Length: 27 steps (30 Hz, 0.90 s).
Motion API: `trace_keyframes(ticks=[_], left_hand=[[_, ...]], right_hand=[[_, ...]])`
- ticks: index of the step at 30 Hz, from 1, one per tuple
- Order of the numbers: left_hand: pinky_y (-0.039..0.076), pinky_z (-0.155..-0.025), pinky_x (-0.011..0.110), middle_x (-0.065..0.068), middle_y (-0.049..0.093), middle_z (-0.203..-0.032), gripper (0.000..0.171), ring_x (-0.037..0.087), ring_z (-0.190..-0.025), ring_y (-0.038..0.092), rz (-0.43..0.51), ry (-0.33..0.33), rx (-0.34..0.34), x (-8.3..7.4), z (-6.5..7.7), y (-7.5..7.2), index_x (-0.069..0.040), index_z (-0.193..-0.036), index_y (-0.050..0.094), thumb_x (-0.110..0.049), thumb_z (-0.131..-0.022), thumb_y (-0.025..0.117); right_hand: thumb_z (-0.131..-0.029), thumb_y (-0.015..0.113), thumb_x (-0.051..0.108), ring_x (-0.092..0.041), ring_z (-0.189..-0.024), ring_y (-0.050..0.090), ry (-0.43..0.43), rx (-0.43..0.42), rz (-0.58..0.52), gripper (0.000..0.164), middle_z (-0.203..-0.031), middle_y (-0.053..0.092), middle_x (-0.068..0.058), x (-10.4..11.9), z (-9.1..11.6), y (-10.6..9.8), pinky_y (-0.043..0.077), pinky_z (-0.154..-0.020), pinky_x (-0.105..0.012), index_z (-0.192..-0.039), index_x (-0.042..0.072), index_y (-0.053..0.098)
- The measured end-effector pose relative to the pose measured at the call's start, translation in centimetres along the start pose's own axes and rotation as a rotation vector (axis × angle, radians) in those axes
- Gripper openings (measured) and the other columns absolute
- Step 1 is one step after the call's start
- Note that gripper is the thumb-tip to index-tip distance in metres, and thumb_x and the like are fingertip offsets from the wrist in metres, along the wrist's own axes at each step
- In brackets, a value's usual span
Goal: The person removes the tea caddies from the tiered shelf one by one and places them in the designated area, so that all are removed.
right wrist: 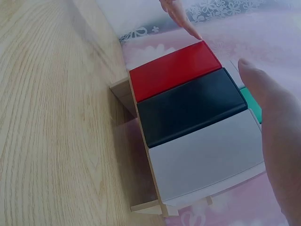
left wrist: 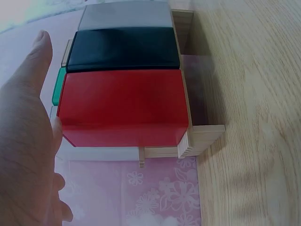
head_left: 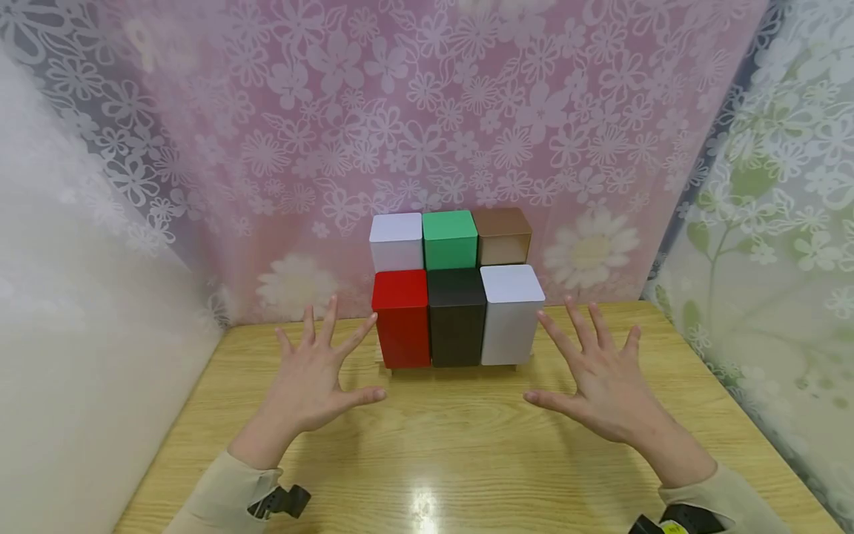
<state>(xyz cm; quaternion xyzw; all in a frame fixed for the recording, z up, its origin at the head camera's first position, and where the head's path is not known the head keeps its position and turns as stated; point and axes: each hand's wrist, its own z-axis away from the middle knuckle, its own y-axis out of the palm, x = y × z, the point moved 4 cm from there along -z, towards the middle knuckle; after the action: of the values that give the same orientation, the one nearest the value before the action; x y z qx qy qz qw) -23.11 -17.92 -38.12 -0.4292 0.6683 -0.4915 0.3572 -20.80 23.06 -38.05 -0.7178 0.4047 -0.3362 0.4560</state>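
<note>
Two rows of three boxes stand close together on a low wooden stand [left wrist: 207, 135]. In front, from left to right, are a red box [head_left: 402, 326], a black box [head_left: 457, 326] and a white box [head_left: 512, 319]. Behind them are another white box [head_left: 396, 248], a green box [head_left: 450, 241] and a brown box [head_left: 503, 241]. My left hand [head_left: 310, 382] is spread beside the red box, its index fingertip close to that side; contact cannot be told. On the other side, my right hand [head_left: 603, 386] spreads its straight fingers near the front white box. Neither hand holds anything.
The stand rests on a wood-grain table [head_left: 427, 445], toward its back edge. Behind it hangs a pink flowered curtain [head_left: 427, 133]. A pale sheet [head_left: 87, 297] lies along the left side and a leaf-patterned curtain [head_left: 767, 245] along the right.
</note>
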Motion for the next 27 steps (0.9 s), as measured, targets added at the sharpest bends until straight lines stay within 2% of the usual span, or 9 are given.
trace_keyframes(ticks=[3,8,10,17,21,27], left_hand=[[0.001,-0.102,0.091,0.009,-0.016,-0.175,0.104,0.058,-0.154,-0.003,0.006,-0.007,0.002,0.1,0.0,0.0,-0.051,-0.167,0.014,-0.100,-0.079,0.039],[0.003,-0.102,0.091,0.010,-0.012,-0.176,0.106,0.057,-0.154,-0.001,0.004,-0.016,-0.007,0.3,0.0,-0.1,-0.049,-0.168,0.016,-0.101,-0.079,0.041],[0.004,-0.102,0.091,0.010,-0.010,-0.176,0.107,0.057,-0.154,0.000,0.005,-0.018,-0.012,0.3,0.0,-0.2,-0.049,-0.168,0.015,-0.100,-0.079,0.042],[0.004,-0.104,0.090,0.007,-0.006,-0.177,0.104,0.052,-0.157,0.003,0.051,-0.044,-0.010,0.6,-0.1,-0.2,-0.053,-0.167,0.007,-0.098,-0.081,0.044],[0.009,-0.104,0.090,0.009,0.003,-0.177,0.103,0.049,-0.158,0.009,0.093,-0.056,-0.029,0.9,-0.1,-0.2,-0.050,-0.168,0.010,-0.093,-0.083,0.051],[0.014,-0.104,0.089,0.009,0.017,-0.176,0.106,0.045,-0.156,0.021,0.176,-0.060,-0.088,1.3,-0.1,-0.1,-0.042,-0.170,0.014,-0.087,-0.085,0.059]], right_hand=[[-0.087,0.069,0.076,-0.051,-0.157,0.003,0.005,-0.005,0.006,0.112,-0.177,-0.004,-0.012,0.0,0.0,-0.1,-0.003,-0.097,-0.094,-0.172,0.028,0.014],[-0.087,0.069,0.076,-0.050,-0.158,0.002,0.019,-0.001,0.003,0.112,-0.177,-0.004,-0.012,0.0,0.0,-0.4,-0.003,-0.099,-0.093,-0.172,0.029,0.012],[-0.088,0.069,0.075,-0.050,-0.157,0.003,0.018,-0.005,-0.004,0.113,-0.177,-0.002,-0.014,0.0,0.0,-0.4,-0.004,-0.099,-0.092,-0.172,0.029,0.011],[-0.087,0.072,0.073,-0.049,-0.157,0.011,0.021,-0.048,-0.030,0.114,-0.176,0.008,-0.017,0.1,-0.1,-0.6,0.004,-0.099,-0.093,-0.172,0.028,0.011],[-0.086,0.074,0.071,-0.047,-0.156,0.014,0.037,-0.076,-0.062,0.115,-0.175,0.013,-0.017,0.0,-0.1,-0.5,0.006,-0.101,-0.092,-0.172,0.027,0.012],[-0.085,0.077,0.068,-0.046,-0.154,0.023,0.067,-0.119,-0.105,0.118,-0.174,0.018,-0.017,-0.1,-0.3,-0.2,0.014,-0.104,-0.089,-0.172,0.020,0.014]])
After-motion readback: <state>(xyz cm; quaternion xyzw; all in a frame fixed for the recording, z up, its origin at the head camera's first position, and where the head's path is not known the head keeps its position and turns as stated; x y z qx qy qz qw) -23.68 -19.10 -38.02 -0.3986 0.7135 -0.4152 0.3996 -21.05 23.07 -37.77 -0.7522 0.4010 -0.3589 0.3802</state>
